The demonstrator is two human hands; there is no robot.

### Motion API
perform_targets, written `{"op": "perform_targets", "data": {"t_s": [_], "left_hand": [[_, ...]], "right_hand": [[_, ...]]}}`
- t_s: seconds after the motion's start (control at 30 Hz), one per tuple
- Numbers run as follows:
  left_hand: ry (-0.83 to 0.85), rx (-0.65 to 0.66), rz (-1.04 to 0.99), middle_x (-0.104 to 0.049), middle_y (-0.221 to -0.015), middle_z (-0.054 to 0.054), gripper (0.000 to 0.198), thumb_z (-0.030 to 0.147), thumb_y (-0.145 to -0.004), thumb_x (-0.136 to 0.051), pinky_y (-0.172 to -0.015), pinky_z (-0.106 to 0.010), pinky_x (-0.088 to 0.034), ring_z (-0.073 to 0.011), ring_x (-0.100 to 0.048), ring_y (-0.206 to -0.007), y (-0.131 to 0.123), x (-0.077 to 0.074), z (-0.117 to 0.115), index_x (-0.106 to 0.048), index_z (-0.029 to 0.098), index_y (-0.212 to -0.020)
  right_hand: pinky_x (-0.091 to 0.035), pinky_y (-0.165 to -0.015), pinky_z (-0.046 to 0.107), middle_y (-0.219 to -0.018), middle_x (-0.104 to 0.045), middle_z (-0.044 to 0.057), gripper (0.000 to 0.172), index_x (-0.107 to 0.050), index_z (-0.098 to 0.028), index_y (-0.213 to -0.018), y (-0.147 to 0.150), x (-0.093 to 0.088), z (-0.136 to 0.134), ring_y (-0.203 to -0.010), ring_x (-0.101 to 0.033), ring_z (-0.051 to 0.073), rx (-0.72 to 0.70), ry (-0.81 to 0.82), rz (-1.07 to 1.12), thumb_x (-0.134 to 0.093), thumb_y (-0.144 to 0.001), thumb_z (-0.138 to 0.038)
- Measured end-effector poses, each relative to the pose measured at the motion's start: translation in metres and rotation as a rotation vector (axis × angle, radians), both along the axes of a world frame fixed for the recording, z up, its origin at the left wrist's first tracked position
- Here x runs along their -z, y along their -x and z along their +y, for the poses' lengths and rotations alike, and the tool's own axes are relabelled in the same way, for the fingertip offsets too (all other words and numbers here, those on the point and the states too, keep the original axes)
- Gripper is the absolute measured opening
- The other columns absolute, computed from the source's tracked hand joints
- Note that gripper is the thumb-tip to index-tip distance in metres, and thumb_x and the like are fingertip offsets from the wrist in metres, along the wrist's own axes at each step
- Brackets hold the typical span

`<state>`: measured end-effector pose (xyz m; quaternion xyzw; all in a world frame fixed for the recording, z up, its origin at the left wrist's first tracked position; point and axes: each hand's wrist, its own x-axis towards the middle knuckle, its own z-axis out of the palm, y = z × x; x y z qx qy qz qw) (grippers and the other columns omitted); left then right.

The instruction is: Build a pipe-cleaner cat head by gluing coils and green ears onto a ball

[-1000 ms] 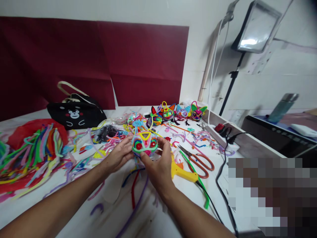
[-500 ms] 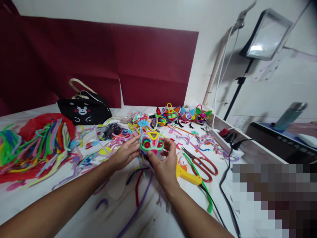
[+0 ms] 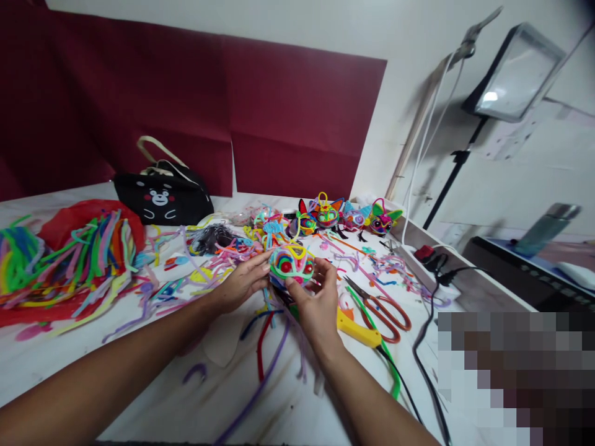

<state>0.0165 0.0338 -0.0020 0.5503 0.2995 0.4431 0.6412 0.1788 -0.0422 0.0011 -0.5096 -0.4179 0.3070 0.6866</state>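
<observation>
Between my two hands is a round, colourful pipe-cleaner animal head (image 3: pixel 292 265) with large red eyes and a yellow piece on top. My right hand (image 3: pixel 317 300) grips it from the right, thumb pressed on its lower front. From the left, my left hand (image 3: pixel 246 282) holds its side with the fingertips, the fingers fairly straight. Just right of my right hand lies a yellow glue gun (image 3: pixel 357 328) with a black cord. Scissors (image 3: pixel 382 313) with orange handles lie beyond it, and a green pipe cleaner (image 3: pixel 395 371) runs alongside.
Several finished pipe-cleaner heads (image 3: pixel 356 218) stand at the back. On the left, bundled pipe cleaners (image 3: pixel 93 254) lie on a red bag (image 3: pixel 74 220), near a black bear-face bag (image 3: pixel 162 195). Scraps cover the table. A power strip (image 3: pixel 439 272) and a lamp (image 3: pixel 515 74) are at right.
The camera view has shifted slightly, so the scene sits a little further right. The animal head has turned slightly to the right in my hands; both hands still hold it.
</observation>
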Motion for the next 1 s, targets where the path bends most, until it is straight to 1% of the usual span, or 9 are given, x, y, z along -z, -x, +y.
{"op": "perform_targets", "data": {"t_s": [0.13,0.37,0.6,0.83,1.0], "left_hand": [[0.007,-0.005,-0.013,-0.074,-0.124,-0.012,0.062,0.04,-0.075,-0.084,-0.091,-0.037,-0.057,-0.0306,-0.069,-0.114,-0.0002,0.0005,0.0001,-0.067,0.022,-0.132],[0.017,0.002,-0.072,-0.074,-0.125,-0.012,0.052,0.035,-0.075,-0.084,-0.088,-0.034,-0.058,-0.0297,-0.07,-0.113,-0.0019,-0.0002,-0.0007,-0.072,0.021,-0.124],[-0.006,0.02,-0.106,-0.072,-0.13,-0.012,0.053,0.036,-0.075,-0.084,-0.089,-0.034,-0.058,-0.0297,-0.069,-0.114,-0.0023,0.0,0.0003,-0.072,0.022,-0.125],[-0.026,0.024,-0.086,-0.072,-0.13,-0.011,0.05,0.038,-0.076,-0.084,-0.092,-0.034,-0.057,-0.03,-0.068,-0.117,-0.0017,0.0018,0.0022,-0.073,0.024,-0.123],[-0.031,0.011,-0.063,-0.073,-0.129,-0.01,0.049,0.037,-0.078,-0.081,-0.094,-0.037,-0.057,-0.0292,-0.069,-0.116,-0.0004,0.0044,0.0035,-0.072,0.026,-0.125]], "right_hand": [[-0.048,-0.09,0.042,-0.12,-0.06,0.01,0.066,-0.052,-0.02,-0.12,0.0009,0.0,0.0009,-0.108,-0.059,0.028,0.041,-0.023,-0.006,-0.077,-0.063,-0.042],[-0.049,-0.089,0.04,-0.116,-0.06,0.009,0.066,-0.052,-0.02,-0.121,-0.0001,-0.0004,-0.0001,-0.104,-0.06,0.026,0.031,-0.017,-0.031,-0.078,-0.065,-0.043],[-0.048,-0.09,0.039,-0.118,-0.059,0.01,0.066,-0.052,-0.019,-0.121,0.001,-0.0001,-0.0013,-0.106,-0.059,0.025,0.042,-0.013,-0.032,-0.078,-0.065,-0.042],[-0.048,-0.09,0.04,-0.118,-0.06,0.011,0.067,-0.052,-0.018,-0.121,0.0005,-0.0008,-0.001,-0.104,-0.059,0.026,0.028,0.007,-0.027,-0.078,-0.064,-0.043],[-0.047,-0.09,0.04,-0.118,-0.06,0.011,0.068,-0.051,-0.019,-0.121,-0.0005,0.0001,-0.001,-0.105,-0.059,0.026,0.019,0.009,-0.024,-0.078,-0.063,-0.043]]}}
